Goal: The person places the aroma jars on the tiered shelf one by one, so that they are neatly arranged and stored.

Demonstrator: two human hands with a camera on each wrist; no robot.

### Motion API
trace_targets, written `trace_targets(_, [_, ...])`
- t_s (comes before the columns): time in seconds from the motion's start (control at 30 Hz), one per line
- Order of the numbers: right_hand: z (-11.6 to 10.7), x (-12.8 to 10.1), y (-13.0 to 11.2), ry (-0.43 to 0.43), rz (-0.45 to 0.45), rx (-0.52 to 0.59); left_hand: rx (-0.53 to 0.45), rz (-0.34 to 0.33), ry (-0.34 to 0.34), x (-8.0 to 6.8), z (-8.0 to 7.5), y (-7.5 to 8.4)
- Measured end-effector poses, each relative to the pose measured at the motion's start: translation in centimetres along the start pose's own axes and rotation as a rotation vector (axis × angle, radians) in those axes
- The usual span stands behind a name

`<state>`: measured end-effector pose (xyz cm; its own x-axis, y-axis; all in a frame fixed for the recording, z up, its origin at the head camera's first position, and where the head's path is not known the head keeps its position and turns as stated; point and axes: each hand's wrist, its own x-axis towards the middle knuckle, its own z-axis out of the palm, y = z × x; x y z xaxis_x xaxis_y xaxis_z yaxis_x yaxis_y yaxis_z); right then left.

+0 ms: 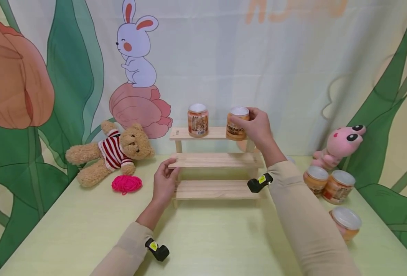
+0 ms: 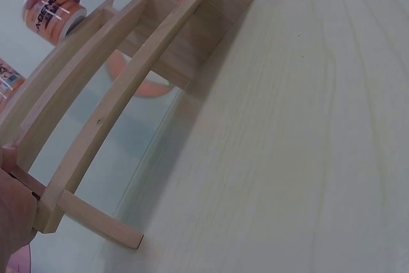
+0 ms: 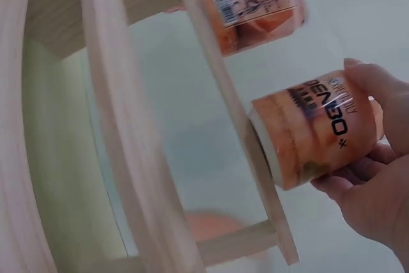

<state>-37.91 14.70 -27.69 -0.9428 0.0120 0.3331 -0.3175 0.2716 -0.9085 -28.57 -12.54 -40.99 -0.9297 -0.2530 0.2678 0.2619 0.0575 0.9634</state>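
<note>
A three-step wooden shelf (image 1: 217, 161) stands on the pale table. One orange jar with a white lid (image 1: 198, 120) sits on its top step. My right hand (image 1: 255, 124) grips a second orange jar (image 1: 237, 122) at the right end of the top step; the right wrist view shows this jar (image 3: 313, 129) held against the step's edge, fingers (image 3: 370, 177) curled round it. My left hand (image 1: 164, 180) holds the left end of the middle step, and its edge shows beside the shelf (image 2: 121, 94) in the left wrist view.
A teddy bear (image 1: 111, 153) and a pink yarn ball (image 1: 126, 184) lie left of the shelf. A pink plush (image 1: 341, 143) and three more orange jars (image 1: 338, 186) stand at the right. A printed cloth backdrop hangs behind.
</note>
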Motion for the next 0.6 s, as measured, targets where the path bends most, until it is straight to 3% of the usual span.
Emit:
trace_targets(0.1, [0.1,0.1,0.3,-0.039,-0.024,-0.022,0.016,-0.002,-0.006,-0.4,0.0,0.8])
trace_targets(0.37, [0.4,0.8,0.2,-0.066,-0.039,-0.083,-0.025,-0.001,0.005,1.0,-0.2,-1.9])
trace_targets(0.6, [1.0,1.1,0.5,-0.036,-0.024,-0.128,-0.029,0.014,0.021,1.2,0.1,-2.6])
